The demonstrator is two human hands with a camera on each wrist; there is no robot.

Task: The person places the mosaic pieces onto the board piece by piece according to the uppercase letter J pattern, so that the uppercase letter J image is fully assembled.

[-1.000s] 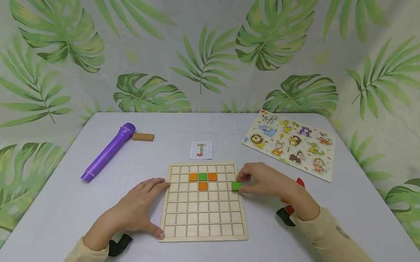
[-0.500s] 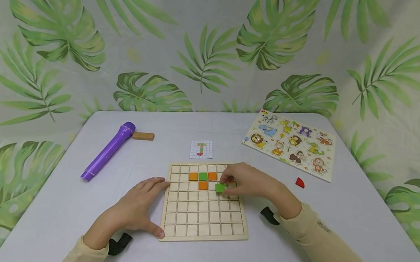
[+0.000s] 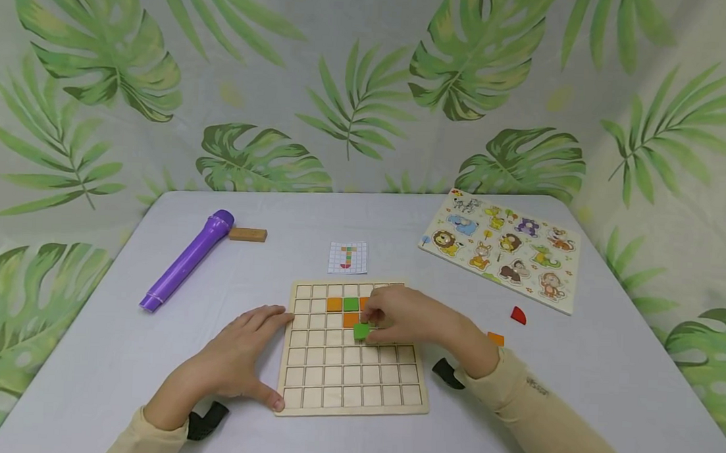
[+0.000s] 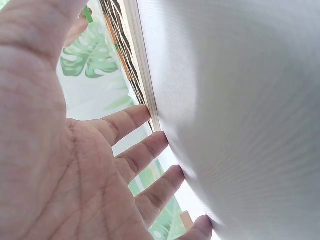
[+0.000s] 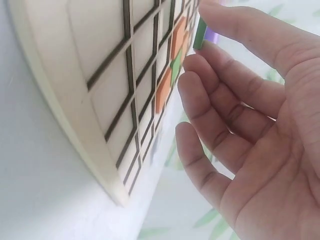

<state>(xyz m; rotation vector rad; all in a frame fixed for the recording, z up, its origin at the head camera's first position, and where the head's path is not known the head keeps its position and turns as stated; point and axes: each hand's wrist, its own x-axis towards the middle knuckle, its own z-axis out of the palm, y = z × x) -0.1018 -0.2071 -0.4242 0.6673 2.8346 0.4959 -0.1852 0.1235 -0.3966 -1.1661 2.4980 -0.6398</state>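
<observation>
My right hand (image 3: 416, 317) pinches a green square tile (image 3: 361, 332) between thumb and fingers, over the wooden grid board (image 3: 332, 379). In the right wrist view the green tile (image 5: 199, 34) sits edge-on at the fingertips. A flat green tile (image 3: 350, 304) lies on the board between two orange tiles, the right one partly hidden by my fingers. Below it is another orange tile (image 3: 350, 320). My left hand (image 3: 229, 356) is spread at the board's left side, thumb on the near corner. In the left wrist view, fingertips (image 4: 142, 114) touch the board's edge.
Behind the board lies a small pattern card (image 3: 347, 258). To the right are a red quarter-round piece (image 3: 518, 315), an orange tile (image 3: 495, 339) and an animal puzzle board (image 3: 497, 273). A purple microphone-shaped object (image 3: 188, 263) and a wooden block (image 3: 248, 235) lie back left.
The right hand has carried the green tile leftward from the board's right edge to just below the placed tiles. An orange tile on the table has come into view. The left hand stays put.
</observation>
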